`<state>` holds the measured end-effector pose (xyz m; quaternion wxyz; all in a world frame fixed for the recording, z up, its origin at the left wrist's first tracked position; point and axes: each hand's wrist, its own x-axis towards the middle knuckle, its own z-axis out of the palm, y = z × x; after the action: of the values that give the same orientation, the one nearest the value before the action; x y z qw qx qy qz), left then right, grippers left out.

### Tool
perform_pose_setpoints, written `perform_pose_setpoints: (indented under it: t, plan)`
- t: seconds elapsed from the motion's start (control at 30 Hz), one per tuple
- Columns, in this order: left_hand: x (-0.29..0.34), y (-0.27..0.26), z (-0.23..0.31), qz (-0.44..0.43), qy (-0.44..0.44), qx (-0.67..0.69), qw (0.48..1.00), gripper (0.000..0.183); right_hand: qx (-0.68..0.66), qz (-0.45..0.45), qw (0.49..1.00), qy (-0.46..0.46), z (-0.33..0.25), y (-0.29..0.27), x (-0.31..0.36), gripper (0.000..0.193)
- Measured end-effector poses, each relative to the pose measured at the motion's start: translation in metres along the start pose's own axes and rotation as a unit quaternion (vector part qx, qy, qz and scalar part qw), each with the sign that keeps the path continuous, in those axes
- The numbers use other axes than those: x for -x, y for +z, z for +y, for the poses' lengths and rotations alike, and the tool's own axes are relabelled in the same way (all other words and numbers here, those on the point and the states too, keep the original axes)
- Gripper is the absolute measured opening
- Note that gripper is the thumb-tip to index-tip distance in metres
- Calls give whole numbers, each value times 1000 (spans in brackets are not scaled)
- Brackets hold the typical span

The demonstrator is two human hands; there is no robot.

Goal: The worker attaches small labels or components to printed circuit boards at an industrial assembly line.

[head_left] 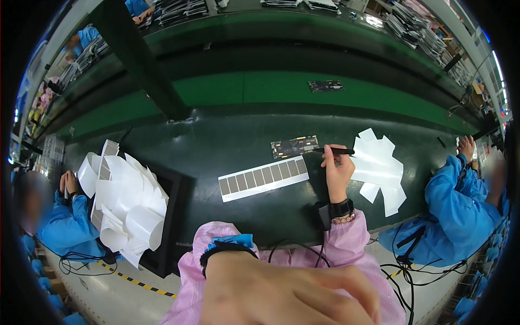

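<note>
My right hand [338, 169] is closed around slim black tweezers [340, 151], whose tip reaches the right end of a dark circuit board [292, 147] lying on the dark green table. Just below the board lies a white backing strip [264, 179] carrying a row of grey rectangular stickers. White backing sheets [379, 160] fan out right of this hand. Large and close in the lower middle is my left hand [287, 292], raised above the table. Its fingers are partly blurred and run off the lower edge, so their grip is hidden.
A heap of white sheets [132, 200] sits on a black tray [172, 216] at left. Another circuit board [326, 86] lies on the green belt [260, 86] beyond the table. A dark post [138, 59] rises at the far left. People in blue sit on both sides.
</note>
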<state>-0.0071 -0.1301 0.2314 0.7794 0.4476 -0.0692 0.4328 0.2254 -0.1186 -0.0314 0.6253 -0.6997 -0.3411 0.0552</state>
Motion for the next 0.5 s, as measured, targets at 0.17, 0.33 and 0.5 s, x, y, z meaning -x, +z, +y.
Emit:
perform_pose_setpoints:
  t: [0.17,0.33,0.5]
  plan:
    - [-14,-23,-35,-77,287,-11,955,25,5,-1,1000,-15,-1,6,-1,13]
    - [-18,3,-44,163,393,-14,905,31,-2,0,1000,-2,3,6,0,13]
    - [6,-41,-23,-22,319,-91,943,27,-17,6,1000,10,5,5,-1,13]
